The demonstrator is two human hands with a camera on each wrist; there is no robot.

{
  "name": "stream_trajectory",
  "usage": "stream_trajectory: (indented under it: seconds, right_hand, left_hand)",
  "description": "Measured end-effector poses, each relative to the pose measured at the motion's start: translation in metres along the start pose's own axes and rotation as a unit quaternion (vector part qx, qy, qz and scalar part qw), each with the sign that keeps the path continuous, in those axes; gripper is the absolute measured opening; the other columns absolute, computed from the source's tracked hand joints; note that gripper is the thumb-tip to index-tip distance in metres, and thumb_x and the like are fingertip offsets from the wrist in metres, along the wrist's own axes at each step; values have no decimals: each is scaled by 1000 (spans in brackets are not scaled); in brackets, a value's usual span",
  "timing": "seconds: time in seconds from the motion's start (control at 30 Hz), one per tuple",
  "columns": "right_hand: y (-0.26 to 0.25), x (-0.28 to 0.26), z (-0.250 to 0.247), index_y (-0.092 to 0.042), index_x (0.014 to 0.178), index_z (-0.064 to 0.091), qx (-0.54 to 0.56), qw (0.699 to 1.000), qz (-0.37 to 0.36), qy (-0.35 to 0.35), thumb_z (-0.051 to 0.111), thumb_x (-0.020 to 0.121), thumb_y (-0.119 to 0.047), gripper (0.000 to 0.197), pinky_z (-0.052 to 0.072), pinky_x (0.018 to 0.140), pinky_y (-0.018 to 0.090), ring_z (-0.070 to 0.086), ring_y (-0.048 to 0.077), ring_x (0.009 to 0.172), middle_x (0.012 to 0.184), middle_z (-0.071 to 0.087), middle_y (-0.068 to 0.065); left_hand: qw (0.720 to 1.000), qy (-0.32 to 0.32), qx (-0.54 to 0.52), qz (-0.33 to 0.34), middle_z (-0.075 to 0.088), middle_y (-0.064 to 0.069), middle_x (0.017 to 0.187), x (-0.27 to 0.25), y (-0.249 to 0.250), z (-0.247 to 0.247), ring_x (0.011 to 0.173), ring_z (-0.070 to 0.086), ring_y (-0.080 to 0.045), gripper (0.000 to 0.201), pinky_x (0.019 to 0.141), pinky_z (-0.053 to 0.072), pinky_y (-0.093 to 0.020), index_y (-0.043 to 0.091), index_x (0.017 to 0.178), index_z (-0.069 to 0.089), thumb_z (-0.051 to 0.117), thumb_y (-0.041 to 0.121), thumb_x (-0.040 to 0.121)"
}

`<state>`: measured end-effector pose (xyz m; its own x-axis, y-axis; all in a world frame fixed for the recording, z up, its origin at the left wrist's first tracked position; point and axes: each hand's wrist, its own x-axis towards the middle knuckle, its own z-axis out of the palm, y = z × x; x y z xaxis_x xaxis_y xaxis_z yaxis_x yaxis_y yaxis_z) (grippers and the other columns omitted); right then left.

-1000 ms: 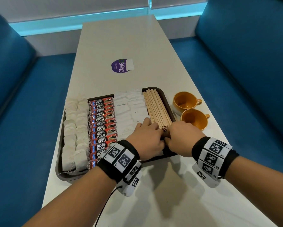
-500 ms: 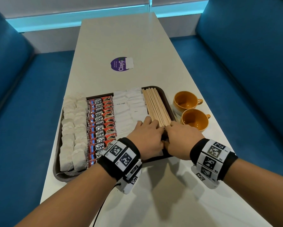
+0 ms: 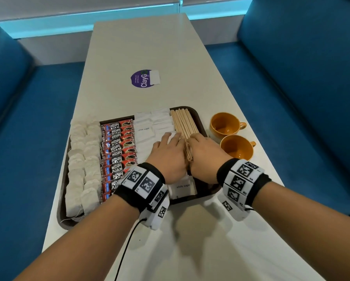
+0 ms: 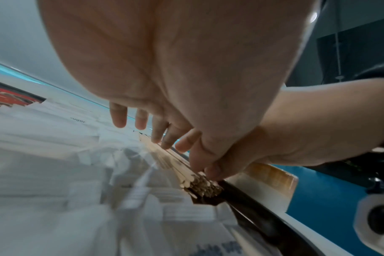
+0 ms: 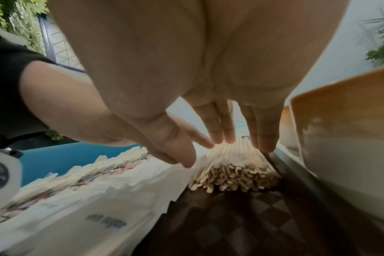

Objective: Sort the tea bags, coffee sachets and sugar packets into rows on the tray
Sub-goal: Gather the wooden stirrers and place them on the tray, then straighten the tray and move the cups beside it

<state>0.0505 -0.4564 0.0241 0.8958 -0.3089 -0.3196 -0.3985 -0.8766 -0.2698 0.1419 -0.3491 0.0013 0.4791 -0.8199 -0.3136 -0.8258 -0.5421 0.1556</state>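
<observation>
Both hands (image 3: 187,157) flank stirrers (image 3: 183,124) (fingers straight)

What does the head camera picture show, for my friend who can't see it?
Two hands, left hand and right hand, press together a bundle of wooden sticks on a brown tray. Rows of tea bags, coffee sachets and sugar packets fill it.

pale wooden stir sticks (image 3: 183,126), glossy foil coffee sachets (image 3: 119,142), matt paper sugar packets (image 3: 144,129)
</observation>
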Motion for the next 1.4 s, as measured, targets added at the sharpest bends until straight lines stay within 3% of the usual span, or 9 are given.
stream_trajectory:
  seconds: [0.07,0.2,0.37,0.9,1.03,1.1,1.2,1.3,1.4]
  right_hand:
    - [-2,6,0,-8,152,35,-47,998,10,-33,60,92,-25,67,39,115,41,44,30,132,152,35,12]
    - [-10,10,-4,-5,144,44,-178,981,7,-70,50,95,-33,56,38,111,43,42,30,125,138,49,15]
    - [-13,11,-8,-6,140,49,-213,975,6,-68,45,98,-32,50,33,113,47,39,30,128,136,53,13]
    - [-9,4,-12,-7,140,46,-185,980,12,-77,44,100,-31,47,31,111,43,43,28,124,133,54,11]
    - [-11,-10,-21,-7,144,44,-89,996,19,-7,47,102,-27,47,34,114,41,42,27,131,140,49,11]
    - [-9,-21,-24,-13,146,45,18,999,18,43,55,100,-25,48,41,113,39,45,24,132,142,48,6]
    - [2,-47,-19,-25,131,61,129,990,18,61,66,96,-20,35,51,94,24,58,13,116,124,59,-8]
    - [18,-75,-10,-30,110,72,143,989,10,36,75,92,-26,18,46,74,11,61,3,92,100,61,-20]
    - [28,-91,0,-32,103,75,136,990,0,42,79,87,-31,18,44,68,10,59,1,86,95,60,-22]
  left_hand:
    - [1000,-22,10,0,4,-4,172,3,-1,1,157,-2,-31,73,123,14,-51,12,162,14,44,41,102]
    - [1000,-24,16,9,5,-4,172,5,-4,3,157,-2,-32,71,123,13,-51,13,162,15,43,39,102]
    - [1000,-4,-14,9,6,-3,171,5,-10,3,156,-1,-31,72,123,14,-52,17,162,14,47,37,101]
    - [998,-26,-26,43,10,4,171,0,-3,0,157,1,-29,65,123,12,-53,24,162,14,41,36,105]
    - [996,25,-76,45,17,4,169,-20,-5,-16,156,8,-24,61,123,16,-52,27,160,22,43,36,104]
    - [991,70,-104,47,34,5,161,-46,-15,-27,149,22,-21,55,121,25,-47,28,155,34,46,37,102]
    - [976,156,-150,20,58,8,126,-102,-45,-31,122,43,-16,30,106,37,-36,26,127,61,59,28,98]
    - [961,216,-170,-41,59,14,98,-162,-84,-15,95,51,-10,18,82,42,-30,29,98,67,73,15,88]
    - [956,205,-179,-110,57,21,93,-211,-114,8,88,53,-5,29,72,39,-21,35,89,65,82,13,80]
